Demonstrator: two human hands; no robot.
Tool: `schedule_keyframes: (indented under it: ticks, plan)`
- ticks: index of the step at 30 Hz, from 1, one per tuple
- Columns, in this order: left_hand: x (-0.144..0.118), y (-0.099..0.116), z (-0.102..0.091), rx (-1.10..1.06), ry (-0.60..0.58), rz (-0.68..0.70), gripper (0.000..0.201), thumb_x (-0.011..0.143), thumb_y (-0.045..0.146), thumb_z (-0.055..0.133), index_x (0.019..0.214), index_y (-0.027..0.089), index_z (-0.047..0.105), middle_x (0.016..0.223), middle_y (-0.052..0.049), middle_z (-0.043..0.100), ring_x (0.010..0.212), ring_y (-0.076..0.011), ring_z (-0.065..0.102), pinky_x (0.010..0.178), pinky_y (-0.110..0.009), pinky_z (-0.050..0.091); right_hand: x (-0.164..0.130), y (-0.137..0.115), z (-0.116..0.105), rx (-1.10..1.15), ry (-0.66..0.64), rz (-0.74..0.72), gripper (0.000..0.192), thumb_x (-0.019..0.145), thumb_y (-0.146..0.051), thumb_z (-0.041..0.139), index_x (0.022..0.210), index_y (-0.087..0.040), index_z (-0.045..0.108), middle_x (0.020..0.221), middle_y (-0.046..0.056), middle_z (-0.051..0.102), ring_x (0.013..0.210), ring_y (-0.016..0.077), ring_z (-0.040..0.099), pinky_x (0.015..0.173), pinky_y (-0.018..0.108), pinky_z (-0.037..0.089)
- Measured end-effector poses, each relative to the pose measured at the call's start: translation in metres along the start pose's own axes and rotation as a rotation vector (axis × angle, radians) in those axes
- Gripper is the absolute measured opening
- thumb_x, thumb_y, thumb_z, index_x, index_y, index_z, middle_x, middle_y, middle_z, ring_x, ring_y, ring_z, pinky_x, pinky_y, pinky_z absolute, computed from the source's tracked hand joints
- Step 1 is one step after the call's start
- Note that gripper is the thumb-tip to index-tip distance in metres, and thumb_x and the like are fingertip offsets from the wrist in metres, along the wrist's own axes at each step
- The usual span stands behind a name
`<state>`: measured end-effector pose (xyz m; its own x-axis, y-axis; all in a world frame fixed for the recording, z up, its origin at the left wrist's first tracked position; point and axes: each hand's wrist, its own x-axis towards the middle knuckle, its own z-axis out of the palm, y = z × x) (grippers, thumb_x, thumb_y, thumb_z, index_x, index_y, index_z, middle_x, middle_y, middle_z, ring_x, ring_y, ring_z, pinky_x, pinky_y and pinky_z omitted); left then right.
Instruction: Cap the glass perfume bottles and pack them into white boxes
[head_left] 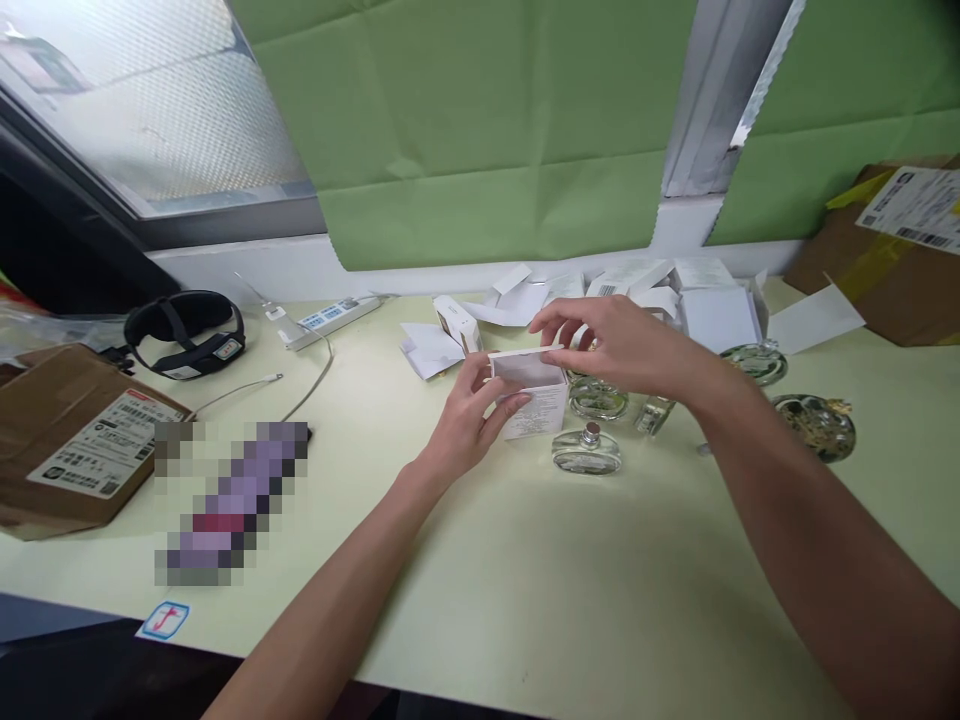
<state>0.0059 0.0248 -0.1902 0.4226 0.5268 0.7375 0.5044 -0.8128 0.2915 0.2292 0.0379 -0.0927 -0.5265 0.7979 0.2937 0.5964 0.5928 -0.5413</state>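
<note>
The left hand (471, 412) clamps the box (541, 412), the right hand (611, 345) touches it opposite, whether pinching is unclear, and an uneven push could tip it onto the bottle (587, 458) just right of the left grip.

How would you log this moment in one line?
left hand: holding white box; right hand: at box's open top; front bottle: on table, near box

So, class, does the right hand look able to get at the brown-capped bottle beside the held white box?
Probably yes: the right hand is at the white box, close by, and nothing visibly covers the bottle or blocks its near side.
</note>
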Motion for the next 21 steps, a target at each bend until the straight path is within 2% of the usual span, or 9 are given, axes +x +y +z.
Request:
schedule_keyframes:
  ticks: [3,5,9,11,14,18,21]
  plan:
    - [-0.001,-0.001,0.000,0.019,0.008,-0.007,0.005,0.095,0.022,0.058,0.099,0.020,0.060,0.113,-0.010,0.052,0.100,-0.0187,0.056,0.077,-0.034,0.053,-0.008,-0.003,-0.016,-0.031,0.004,0.073,0.034,0.087,-0.042,0.061,0.118,-0.026,0.064,0.115,0.005,0.069,0.093,0.0214,0.064,0.068,0.031,0.050]
    - [-0.001,-0.002,0.000,0.029,0.010,-0.019,0.005,0.095,0.022,0.058,0.099,0.019,0.060,0.112,-0.010,0.053,0.101,-0.0195,0.056,0.079,-0.034,0.052,-0.015,-0.003,-0.027,-0.075,-0.012,0.155,0.034,0.088,-0.049,0.059,0.113,-0.028,0.066,0.110,0.006,0.070,0.089,0.0226,0.065,0.063,0.032,0.049]
    - [-0.003,-0.005,0.001,0.039,0.016,-0.020,0.004,0.095,0.022,0.058,0.098,0.019,0.059,0.111,-0.010,0.054,0.101,-0.0197,0.055,0.079,-0.034,0.051,-0.026,0.000,-0.040,-0.165,-0.286,0.297,0.034,0.080,-0.057,0.066,0.096,-0.028,0.072,0.087,0.005,0.072,0.062,0.0197,0.063,0.051,0.032,0.041]
    - [-0.003,-0.007,0.002,0.047,0.044,-0.021,0.004,0.095,0.022,0.059,0.097,0.020,0.059,0.109,-0.009,0.054,0.099,-0.0190,0.054,0.077,-0.033,0.050,-0.027,0.000,-0.038,-0.212,-0.405,0.330,0.035,0.072,-0.055,0.074,0.096,-0.029,0.073,0.086,0.004,0.072,0.061,0.0203,0.063,0.050,0.033,0.041]
    - [-0.003,-0.008,0.002,0.060,0.087,-0.042,0.004,0.095,0.024,0.059,0.097,0.020,0.059,0.108,-0.009,0.053,0.094,-0.0177,0.054,0.074,-0.031,0.050,-0.024,0.000,-0.026,-0.260,-0.510,0.375,0.040,0.061,-0.048,0.081,0.096,-0.029,0.073,0.090,0.004,0.072,0.064,0.0229,0.065,0.050,0.033,0.043]
    - [-0.003,-0.009,0.001,0.067,0.096,-0.059,0.005,0.095,0.024,0.059,0.097,0.020,0.060,0.109,-0.008,0.053,0.093,-0.0169,0.055,0.073,-0.031,0.050,-0.017,-0.003,-0.006,-0.251,-0.566,0.388,0.038,0.054,-0.044,0.084,0.086,-0.026,0.072,0.083,0.004,0.071,0.061,0.0232,0.064,0.047,0.032,0.042]
    - [-0.003,-0.009,0.001,0.062,0.095,-0.054,0.004,0.095,0.024,0.059,0.097,0.020,0.060,0.110,-0.009,0.053,0.094,-0.0170,0.055,0.073,-0.030,0.050,-0.014,-0.006,0.004,-0.284,-0.621,0.388,0.035,0.054,-0.039,0.083,0.083,-0.025,0.069,0.085,0.003,0.071,0.061,0.0212,0.064,0.047,0.031,0.041]
